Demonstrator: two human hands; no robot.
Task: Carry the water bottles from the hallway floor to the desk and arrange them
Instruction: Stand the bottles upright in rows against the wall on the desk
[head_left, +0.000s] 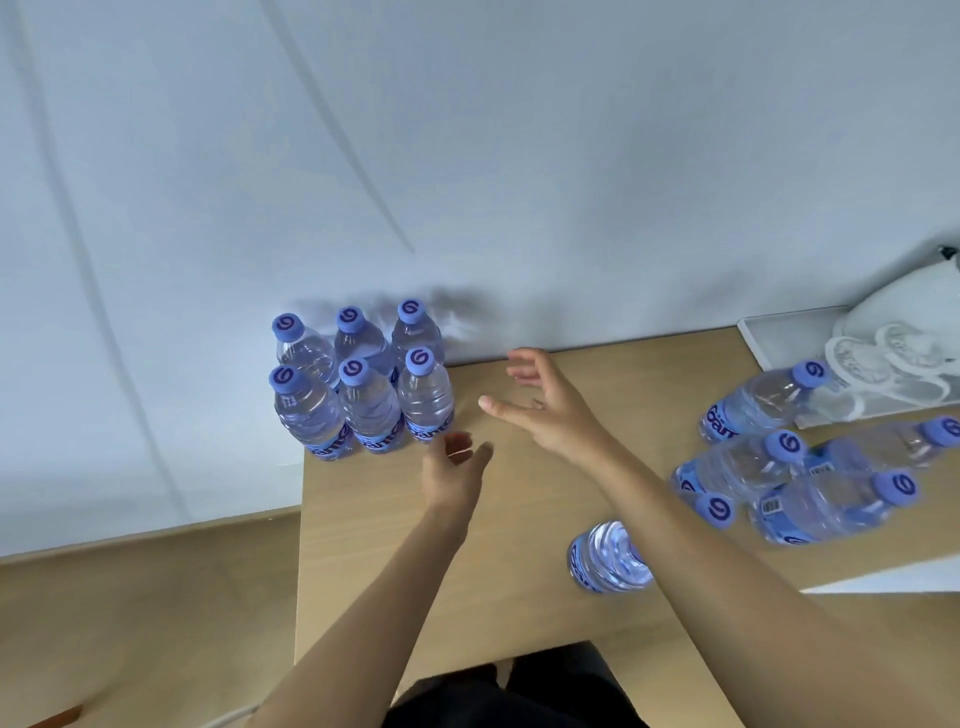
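Several clear water bottles with blue caps stand upright in two rows at the desk's far left corner, against the wall. My left hand hovers just right of the front row, fingers loosely curled, holding nothing. My right hand is spread with relaxed fingers above the desk, a little right of the standing group, empty. More bottles lie on their sides in a loose pile at the right. One bottle lies alone near my right forearm, its base toward me.
A white tray holding white mesh-like items sits at the far right against the wall. The desk's left edge drops to a wooden floor. My dark clothing shows at the bottom edge.
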